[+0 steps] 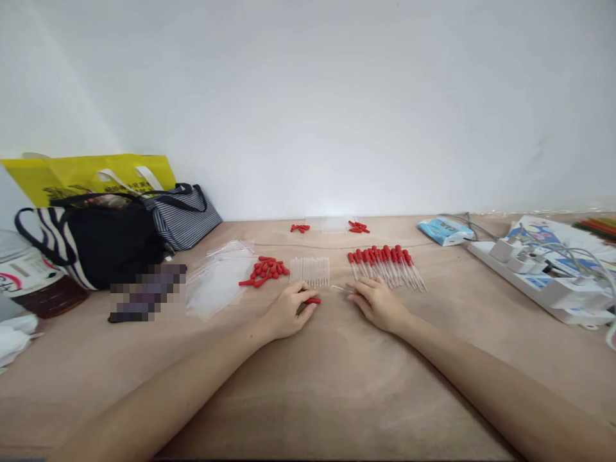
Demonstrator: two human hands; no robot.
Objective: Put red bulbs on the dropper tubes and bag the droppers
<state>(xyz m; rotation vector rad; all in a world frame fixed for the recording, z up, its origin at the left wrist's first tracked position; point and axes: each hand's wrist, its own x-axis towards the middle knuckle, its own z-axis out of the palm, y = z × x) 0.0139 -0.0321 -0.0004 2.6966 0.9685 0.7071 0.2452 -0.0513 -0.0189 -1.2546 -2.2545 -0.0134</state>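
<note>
My left hand (pixel 292 310) is closed on a red rubber bulb (pixel 313 301), whose end pokes out between thumb and fingers. In my right hand (pixel 378 303) a clear glass dropper tube (pixel 341 289) is pinched, its thin end pointing left toward the bulb, apart from it. Just beyond my left hand lies a row of bare glass tubes (pixel 309 271). Loose red bulbs (pixel 266 270) are heaped left of that row. Past my right hand, droppers with red bulbs fitted (pixel 385 260) lie side by side, their tips toward me.
Clear plastic bags (pixel 216 282) lie left of the bulbs. Further left are a black bag (pixel 103 240), a striped bag (pixel 183 215) and a bottle of dark liquid (pixel 48 285). A power strip (pixel 539 285) with cables and a blue packet (pixel 445 231) are at right. More bulbs (pixel 359 227) lie near the wall.
</note>
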